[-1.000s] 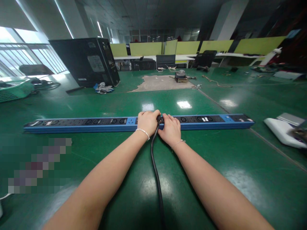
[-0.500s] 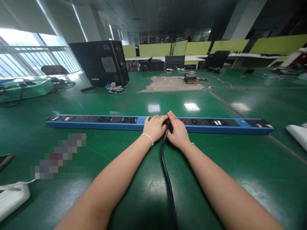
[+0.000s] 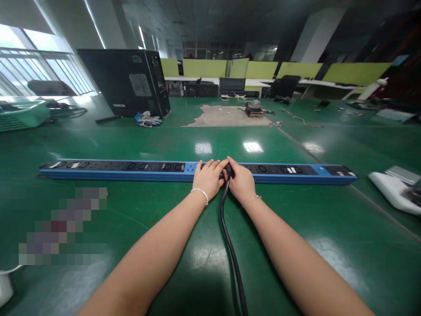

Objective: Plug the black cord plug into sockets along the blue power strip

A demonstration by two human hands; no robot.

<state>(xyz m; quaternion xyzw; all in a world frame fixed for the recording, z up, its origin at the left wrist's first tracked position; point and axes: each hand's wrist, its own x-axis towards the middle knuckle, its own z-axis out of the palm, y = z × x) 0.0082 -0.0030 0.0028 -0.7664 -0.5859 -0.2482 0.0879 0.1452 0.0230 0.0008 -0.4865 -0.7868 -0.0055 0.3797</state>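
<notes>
A long blue power strip [image 3: 148,176] with black socket panels lies crosswise on the green tabletop. Near its middle, the black plug [image 3: 229,169] of a thick power cord [image 3: 225,224] stands against the socket face; how deep it sits is hidden by fingers. My right hand [image 3: 241,180] is closed around the plug from the right. My left hand [image 3: 208,177] lies over the strip just left of the plug, fingers bent across its top, the index fingertip at the plug beside my right fingers. Its thumb is mostly hidden. The cord runs down toward me between my forearms.
A black computer case [image 3: 123,83] stands at the back left, with gloves [image 3: 148,119] beside it. A green basket [image 3: 24,116] with cables sits far left. A pixelated patch covers something at front left. A white device [image 3: 394,191] lies at right.
The view has turned slightly right, so the strip and background appear shifted left. Both hands stay at the plug, with the left fingers a little more spread over the strip.
</notes>
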